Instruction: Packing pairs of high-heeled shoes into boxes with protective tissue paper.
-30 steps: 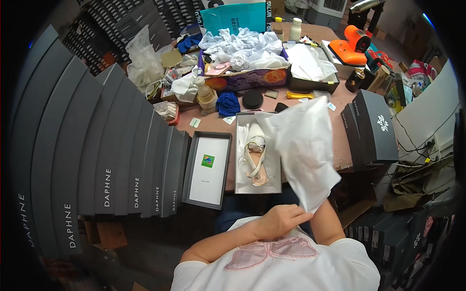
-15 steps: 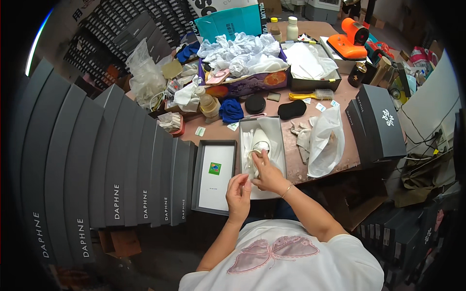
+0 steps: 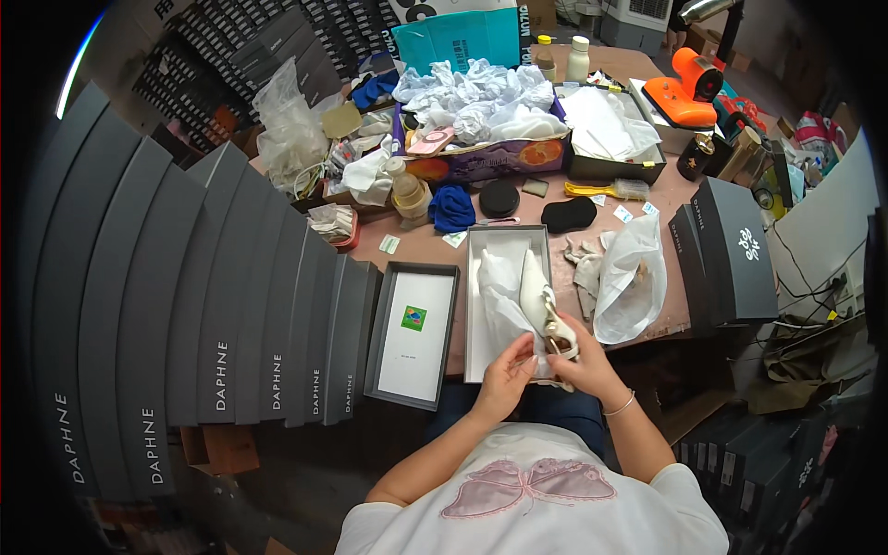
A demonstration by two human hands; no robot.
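A white pointed shoe [image 3: 534, 285] with straps lies on its side over the right part of an open shoebox [image 3: 474, 335]. My right hand [image 3: 586, 364] is closed around the shoe's heel end, close to my body. White tissue paper [image 3: 500, 291] lines the box to the left of the shoe. My left hand [image 3: 507, 372] has its fingers pressed together at the near edge of the tissue, beside the shoe's heel. What those fingers pinch is too small to make out. Left of the box lies a grey lid [image 3: 393, 363], its white inside facing up.
Tall stacks of grey shoeboxes [image 3: 199, 305] stand at the left; more boxes [image 3: 731, 250] are at the right. Crumpled tissue [image 3: 626, 284], a black oval pad [image 3: 568, 215], a blue cloth [image 3: 451, 208] and a yellow-handled brush [image 3: 606, 190] lie beyond. A purple carton [image 3: 487, 165] holds crumpled paper.
The shoe has been turned onto its side and its heel end raised toward me in my right hand. My left hand has moved up to the tissue. The whole view has shifted slightly.
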